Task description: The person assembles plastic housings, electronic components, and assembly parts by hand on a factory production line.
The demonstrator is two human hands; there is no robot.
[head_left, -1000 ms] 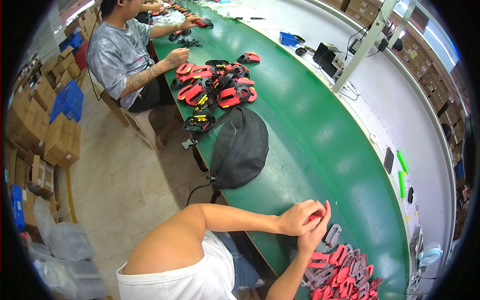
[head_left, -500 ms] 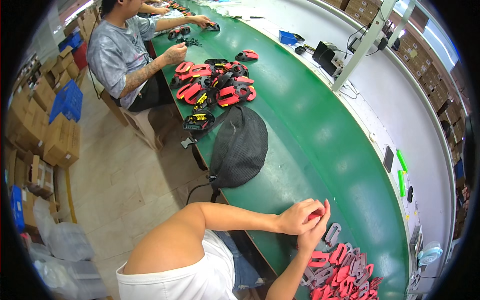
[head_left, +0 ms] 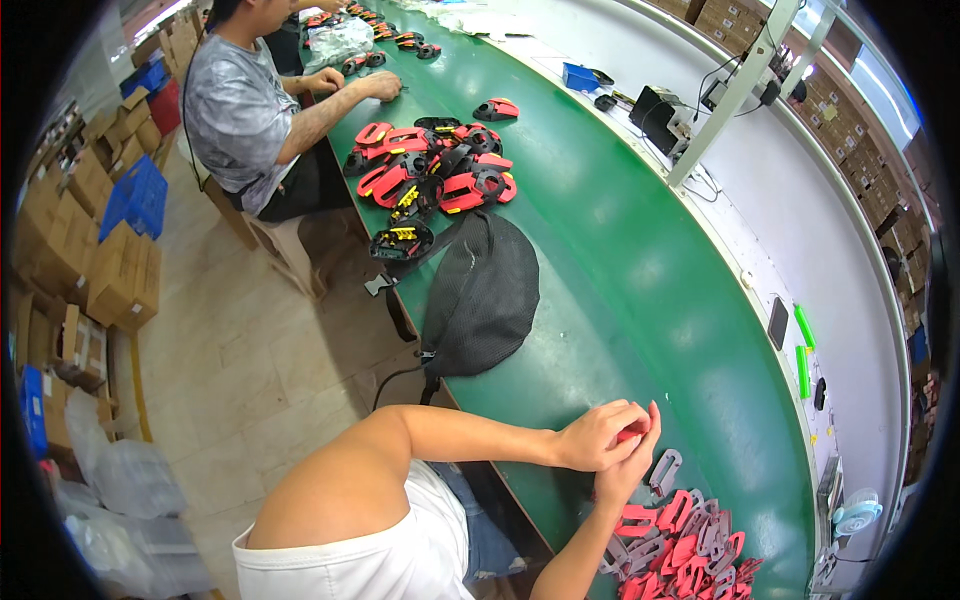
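Right now both hands meet over the near part of the green surface (head_left: 640,300), close to its near edge: the left hand (head_left: 592,437) is curled shut around a small red part (head_left: 630,433), of which only a sliver shows between the fingers, and the right hand (head_left: 632,462) presses against it from below with its fingers stretched upward, so I cannot tell whether it grips the part or only steadies it. Just beside them, toward the near right corner, lies a heap of red and grey parts (head_left: 680,545), loosely piled and overlapping. A black mesh bag (head_left: 480,295) hangs partly over the left edge of the surface, and farther along sits a cluster of red and black tools (head_left: 435,170) in front of another person (head_left: 250,110) working there. The likely trouble is a slip: the part is tiny and mostly hidden in the fingers, so a loose pinch could drop it into the heap, and a sweeping forearm could scatter the pile over the near edge.
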